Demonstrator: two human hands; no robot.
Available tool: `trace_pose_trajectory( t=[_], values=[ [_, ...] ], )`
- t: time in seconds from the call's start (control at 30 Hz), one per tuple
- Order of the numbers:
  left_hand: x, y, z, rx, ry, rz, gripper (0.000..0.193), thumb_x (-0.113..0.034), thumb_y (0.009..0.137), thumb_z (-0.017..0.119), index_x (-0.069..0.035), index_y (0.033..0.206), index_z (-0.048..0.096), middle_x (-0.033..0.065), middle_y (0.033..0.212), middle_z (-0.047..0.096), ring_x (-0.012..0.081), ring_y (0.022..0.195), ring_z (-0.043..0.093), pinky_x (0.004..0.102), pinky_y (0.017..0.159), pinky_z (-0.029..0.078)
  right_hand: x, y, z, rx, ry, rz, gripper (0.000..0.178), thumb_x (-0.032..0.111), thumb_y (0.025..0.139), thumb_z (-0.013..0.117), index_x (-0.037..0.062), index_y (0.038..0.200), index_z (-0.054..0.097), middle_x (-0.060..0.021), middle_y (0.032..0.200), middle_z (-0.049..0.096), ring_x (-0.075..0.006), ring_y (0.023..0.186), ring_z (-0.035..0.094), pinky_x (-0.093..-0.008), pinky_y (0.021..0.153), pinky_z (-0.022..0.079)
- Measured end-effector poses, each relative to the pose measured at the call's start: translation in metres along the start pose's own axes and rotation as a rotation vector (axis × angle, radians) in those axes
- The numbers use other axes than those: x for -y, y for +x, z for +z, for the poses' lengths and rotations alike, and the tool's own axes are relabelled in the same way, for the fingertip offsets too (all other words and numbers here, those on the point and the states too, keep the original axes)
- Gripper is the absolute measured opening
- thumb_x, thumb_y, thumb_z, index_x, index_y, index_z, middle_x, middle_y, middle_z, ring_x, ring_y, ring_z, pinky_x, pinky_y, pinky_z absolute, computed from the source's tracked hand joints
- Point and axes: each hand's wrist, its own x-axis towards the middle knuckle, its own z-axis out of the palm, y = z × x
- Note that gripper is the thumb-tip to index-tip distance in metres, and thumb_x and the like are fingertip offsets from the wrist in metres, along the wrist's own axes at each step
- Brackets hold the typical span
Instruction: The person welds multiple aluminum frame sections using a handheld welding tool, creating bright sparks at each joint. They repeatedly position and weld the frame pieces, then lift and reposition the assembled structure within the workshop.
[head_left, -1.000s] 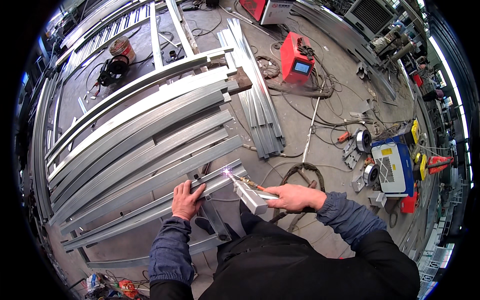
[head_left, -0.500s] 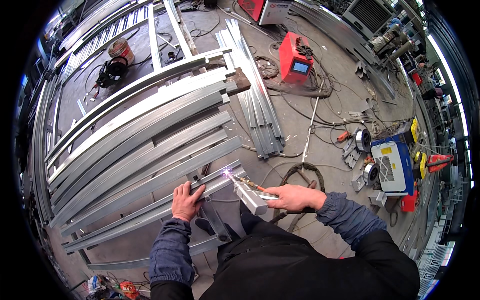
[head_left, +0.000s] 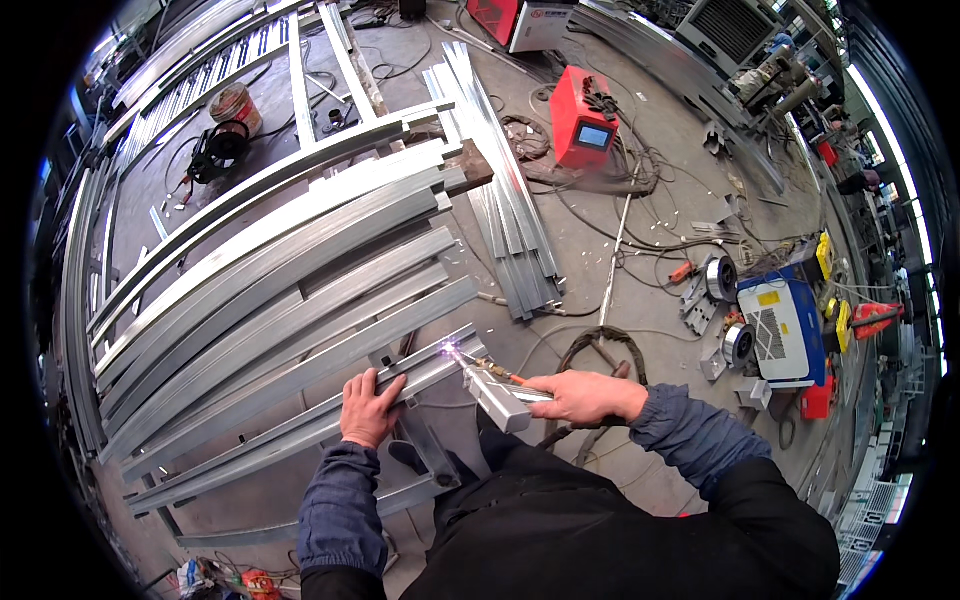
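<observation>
My right hand [head_left: 585,397] is wrapped round a hand-held welding torch [head_left: 497,402] with a silver, box-shaped body. The torch tip meets a galvanized metal channel [head_left: 285,437] near its right end, where a violet-white spark [head_left: 449,348] glows. The glare hides the exact contact spot. On the same channel, left of the spark, my left hand [head_left: 370,410] grips the edge, thumb toward the torch and fingertips curled over the metal. Beneath it a crosspiece [head_left: 428,450] runs toward my feet.
More long metal channels [head_left: 300,245] lie side by side beyond my left hand. Farther off are loose strips [head_left: 505,220] and a red machine with a screen [head_left: 583,120]. At right stand wire spools [head_left: 739,345] and a blue-white machine [head_left: 780,335]. Hoses [head_left: 640,365] loop across the floor.
The whole view has shifted slightly. Both hands keep their places on the channel and the torch, and the spark still burns near the channel's right end.
</observation>
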Motion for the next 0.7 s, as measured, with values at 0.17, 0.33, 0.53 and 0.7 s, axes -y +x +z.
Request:
trace_pose_trajectory(
  t=[0.17,0.33,0.53,0.7],
  values=[
    [0.001,-0.002,0.0,0.005,0.0,-0.004,0.078,-0.028,0.069,0.093,-0.033,0.144,0.07,0.0153,0.14,0.057,0.0383,0.129,0.057,0.0519,0.112,0.045,0.002,-0.001,0.0,0.001,-0.022,0.009,0.067,0.056,0.112,0.057,0.0121,0.162,0.052,-0.0239,0.129,0.074,-0.0439,0.122,0.069,-0.0489,0.102,0.053],
    [0.003,-0.004,-0.001,0.0,0.01,0.002,0.077,-0.028,0.071,0.092,-0.032,0.144,0.07,0.0156,0.139,0.057,0.0385,0.128,0.057,0.0519,0.111,0.045,0.004,0.002,-0.001,0.035,-0.016,0.01,0.071,0.059,0.112,0.056,0.0109,0.164,0.05,-0.0243,0.134,0.073,-0.0445,0.124,0.068,-0.0482,0.102,0.053],
    [-0.006,0.005,-0.009,0.027,-0.017,0.015,0.07,-0.029,0.075,0.091,-0.027,0.142,0.071,0.0167,0.136,0.057,0.0399,0.126,0.056,0.0526,0.109,0.046,-0.001,-0.011,-0.004,0.002,0.023,0.008,0.075,0.062,0.111,0.056,0.0119,0.166,0.049,-0.0251,0.14,0.071,-0.0446,0.128,0.067,-0.0469,0.106,0.052],
    [-0.01,-0.005,0.007,0.014,-0.054,-0.03,0.07,-0.023,0.072,0.088,-0.021,0.14,0.072,0.0229,0.141,0.055,0.0451,0.128,0.054,0.0563,0.112,0.043,-0.001,-0.021,-0.006,-0.035,0.008,-0.095,0.07,0.056,0.11,0.057,0.0057,0.158,0.055,-0.0261,0.142,0.069,-0.0453,0.13,0.065,-0.0495,0.107,0.052]
  ],
)
